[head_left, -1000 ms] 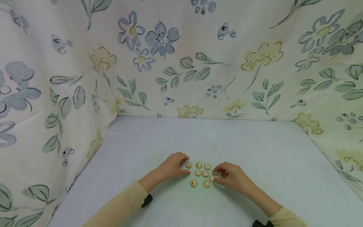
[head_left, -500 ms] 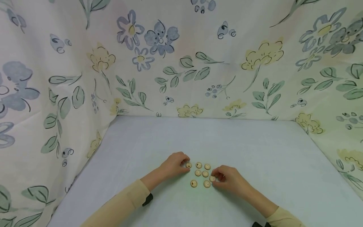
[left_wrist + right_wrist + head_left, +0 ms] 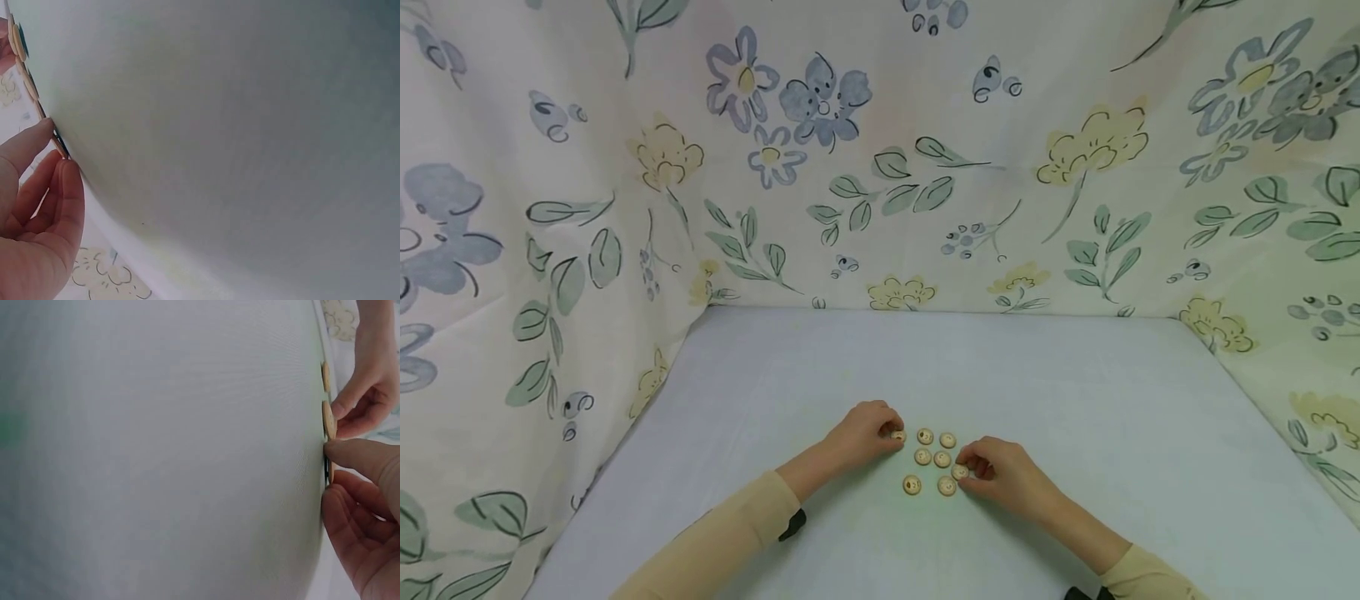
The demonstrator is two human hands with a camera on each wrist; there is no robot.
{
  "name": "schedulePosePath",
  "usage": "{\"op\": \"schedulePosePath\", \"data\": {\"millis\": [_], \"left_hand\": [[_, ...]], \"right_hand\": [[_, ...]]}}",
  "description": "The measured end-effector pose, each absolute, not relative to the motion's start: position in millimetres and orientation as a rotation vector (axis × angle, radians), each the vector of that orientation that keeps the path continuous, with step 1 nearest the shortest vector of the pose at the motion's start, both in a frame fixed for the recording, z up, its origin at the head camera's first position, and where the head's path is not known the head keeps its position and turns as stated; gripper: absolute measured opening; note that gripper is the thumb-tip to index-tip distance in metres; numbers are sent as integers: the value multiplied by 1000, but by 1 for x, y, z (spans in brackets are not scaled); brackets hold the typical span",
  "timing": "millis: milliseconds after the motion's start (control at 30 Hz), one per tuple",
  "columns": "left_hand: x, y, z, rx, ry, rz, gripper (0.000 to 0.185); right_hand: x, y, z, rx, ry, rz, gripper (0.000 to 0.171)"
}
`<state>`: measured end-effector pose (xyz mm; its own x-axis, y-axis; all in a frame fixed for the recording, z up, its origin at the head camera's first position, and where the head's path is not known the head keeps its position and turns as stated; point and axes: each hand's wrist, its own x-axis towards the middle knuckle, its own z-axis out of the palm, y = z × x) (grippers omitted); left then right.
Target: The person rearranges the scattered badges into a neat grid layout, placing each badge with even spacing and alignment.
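Note:
Several small round wooden buttons lie in loose rows on the white table, among them a button (image 3: 942, 459) in the middle and another button (image 3: 912, 484) at the front. At the group's left, my left hand (image 3: 867, 433) pinches the leftmost button (image 3: 898, 436) between thumb and fingertips; in the left wrist view only its thin edge shows. On the other side, my right hand (image 3: 1011, 471) has thumb and forefinger on opposite edges of the right-hand button (image 3: 960, 472). That button's rim also shows between the fingertips in the right wrist view. The right fingers may cover another button.
A white cloth surface (image 3: 820, 358) extends behind and around the buttons. Floral curtains (image 3: 880, 217) hang along the back and both sides. A dark strap (image 3: 792, 525) shows under the left sleeve.
My left fingers have closed onto the leftmost button. My right hand has shifted slightly left, and a button visible beneath its fingers one second ago is now hidden.

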<state>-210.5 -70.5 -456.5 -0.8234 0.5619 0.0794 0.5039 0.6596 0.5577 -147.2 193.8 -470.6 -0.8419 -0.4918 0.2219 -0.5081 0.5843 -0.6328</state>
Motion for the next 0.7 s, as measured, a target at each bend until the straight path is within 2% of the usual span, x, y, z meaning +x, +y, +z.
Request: {"op": "schedulePosePath", "data": {"millis": [233,700], "left_hand": [[-212,-66,-449,758,2700,944,15],[-215,-68,-450,731,2662,987,14]], "right_hand": [[-148,194,-472,869,-2776,1111,21],[-147,193,-469,850,-2789,1134,21]]}}
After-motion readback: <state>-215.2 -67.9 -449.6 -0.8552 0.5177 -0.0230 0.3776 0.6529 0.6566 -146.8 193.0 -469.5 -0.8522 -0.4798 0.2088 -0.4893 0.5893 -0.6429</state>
